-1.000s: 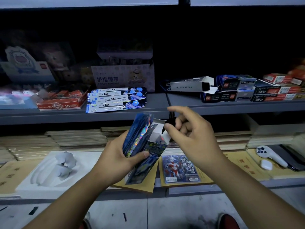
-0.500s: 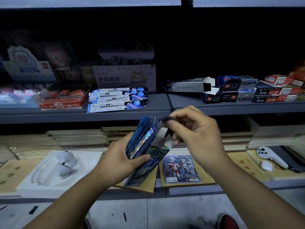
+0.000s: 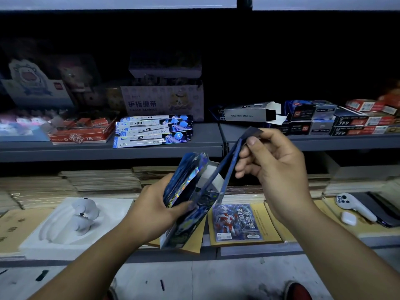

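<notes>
While the left hand [image 3: 155,208] gripped the box [image 3: 190,215] from the side, thumb across its front, the right hand [image 3: 275,167] pinched the top of a flat dark pack [image 3: 229,167] between thumb and forefinger. The pack slanted up and to the right, its lower end at the box's open top, beside the shiny packs [image 3: 186,176] standing in it. Box and hands hung above the lower shelf [image 3: 151,254], just over a card [image 3: 236,221] lying on an envelope [image 3: 272,226].

left hand [image 3: 151,211] gripping, right hand [image 3: 272,167] pinching
</notes>
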`<state>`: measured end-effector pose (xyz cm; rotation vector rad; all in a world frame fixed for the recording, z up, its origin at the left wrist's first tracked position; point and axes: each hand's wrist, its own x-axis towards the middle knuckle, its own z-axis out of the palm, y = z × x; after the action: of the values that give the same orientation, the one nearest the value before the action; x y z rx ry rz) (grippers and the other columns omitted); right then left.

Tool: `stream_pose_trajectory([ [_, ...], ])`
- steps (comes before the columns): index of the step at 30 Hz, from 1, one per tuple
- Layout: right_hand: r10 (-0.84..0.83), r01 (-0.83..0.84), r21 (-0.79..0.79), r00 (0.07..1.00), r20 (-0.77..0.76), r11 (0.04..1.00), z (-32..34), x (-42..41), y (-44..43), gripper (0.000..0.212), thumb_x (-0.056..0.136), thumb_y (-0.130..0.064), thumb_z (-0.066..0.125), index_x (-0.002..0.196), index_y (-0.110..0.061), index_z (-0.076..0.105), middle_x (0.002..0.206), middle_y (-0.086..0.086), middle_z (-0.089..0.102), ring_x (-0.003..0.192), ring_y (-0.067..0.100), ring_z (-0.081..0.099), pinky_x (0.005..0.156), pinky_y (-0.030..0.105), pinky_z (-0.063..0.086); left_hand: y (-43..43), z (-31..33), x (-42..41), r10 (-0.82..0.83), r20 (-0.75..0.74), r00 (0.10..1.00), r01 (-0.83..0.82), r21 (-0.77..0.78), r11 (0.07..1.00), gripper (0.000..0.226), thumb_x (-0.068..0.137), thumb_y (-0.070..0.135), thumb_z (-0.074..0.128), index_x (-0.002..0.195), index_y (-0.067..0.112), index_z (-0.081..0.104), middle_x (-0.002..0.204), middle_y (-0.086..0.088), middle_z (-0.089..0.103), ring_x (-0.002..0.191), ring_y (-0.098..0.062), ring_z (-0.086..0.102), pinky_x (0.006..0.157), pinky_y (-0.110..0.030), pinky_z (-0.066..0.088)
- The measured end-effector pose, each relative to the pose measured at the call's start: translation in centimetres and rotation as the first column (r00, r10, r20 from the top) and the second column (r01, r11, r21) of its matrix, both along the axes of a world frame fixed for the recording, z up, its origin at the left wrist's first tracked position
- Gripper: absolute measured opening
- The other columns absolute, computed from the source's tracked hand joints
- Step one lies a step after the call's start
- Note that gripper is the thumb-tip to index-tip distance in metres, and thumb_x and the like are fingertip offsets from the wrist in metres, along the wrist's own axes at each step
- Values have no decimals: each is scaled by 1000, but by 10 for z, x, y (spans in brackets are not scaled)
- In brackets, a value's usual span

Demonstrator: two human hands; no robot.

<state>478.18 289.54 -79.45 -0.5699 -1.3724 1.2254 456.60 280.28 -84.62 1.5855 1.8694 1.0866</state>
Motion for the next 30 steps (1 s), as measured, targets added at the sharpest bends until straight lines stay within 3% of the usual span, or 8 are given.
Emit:
stream_pose_trajectory([
  [2, -17, 17, -9, 1000, 17, 1000, -2, -1, 1, 9, 102, -8, 58, 100, -6, 66, 79, 11, 66, 65, 27, 65, 64, 39, 58, 0, 0, 1, 2, 12, 1000, -2, 9, 1000, 30, 84, 35, 80, 103, 43, 58, 70, 29, 68, 59, 8, 63, 58, -30, 52],
  [4, -40, 41, -10, 998, 45, 999, -4, -3, 2, 7, 101, -10, 62, 98, -10, 68, 75, 4, 69, 69, 27, 67, 69, 41, 58, 0, -1, 4, -16, 46, 999, 16, 13, 1000, 28, 85, 31, 79, 99, 40, 56, 58, 28, 62, 47, 8, 56, 51, -19, 42],
  [7, -49, 50, -5, 995, 84, 999, -4, -3, 2, 7, 101, -10, 62, 97, -7, 67, 77, 8, 70, 68, 32, 69, 65, 41, 57, -2, 6, 8, -39, 138, 990, 36, 26, 999, 24, 84, 29, 77, 100, 35, 60, 64, 25, 68, 52, 8, 60, 53, -13, 44],
  [9, -52, 50, 17, 989, 136, 999, -3, -3, 0, 8, 102, -8, 60, 99, -3, 65, 80, 14, 69, 65, 32, 72, 59, 36, 59, -4, 10, 9, -35, 204, 978, 28, 39, 999, 25, 81, 31, 78, 102, 35, 64, 75, 15, 75, 60, -1, 66, 57, -19, 50],
  [12, -90, 77, 66, 969, 230, 995, -3, -2, 0, 9, 102, -7, 59, 97, -3, 66, 73, 15, 69, 59, 29, 72, 56, 35, 60, -5, 11, 8, -6, 258, 966, -3, 37, 999, 23, 85, 10, 77, 96, 26, 65, 67, 12, 73, 52, 1, 62, 50, -13, 46],
  [19, -312, 197, 299, 859, 406, 934, -7, 6, 7, 13, 99, -6, 63, 91, -13, 72, 57, 5, 67, 51, 19, 69, 57, 40, 61, -4, 13, 4, 58, 359, 931, -78, 42, 996, 24, 84, 11, 80, 78, 21, 59, 51, 8, 63, 40, -2, 54, 41, -14, 40],
  [27, -300, 206, 277, 884, 360, 939, -13, -13, -7, 14, 97, -4, 64, 87, -12, 70, 57, 2, 69, 52, 16, 71, 59, 43, 63, -5, 15, 12, -2, 393, 920, -12, 33, 999, 21, 79, 16, 84, 83, 19, 64, 58, 4, 67, 46, -5, 58, 48, -22, 46],
  [30, -271, 186, 265, 901, 338, 946, -14, -19, -12, 10, 97, -4, 64, 89, -8, 69, 58, 3, 69, 53, 16, 72, 59, 44, 63, -5, 17, 14, 3, 400, 917, -25, 50, 998, 22, 78, 9, 83, 87, 17, 64, 61, 6, 70, 50, -3, 63, 49, -17, 48],
])
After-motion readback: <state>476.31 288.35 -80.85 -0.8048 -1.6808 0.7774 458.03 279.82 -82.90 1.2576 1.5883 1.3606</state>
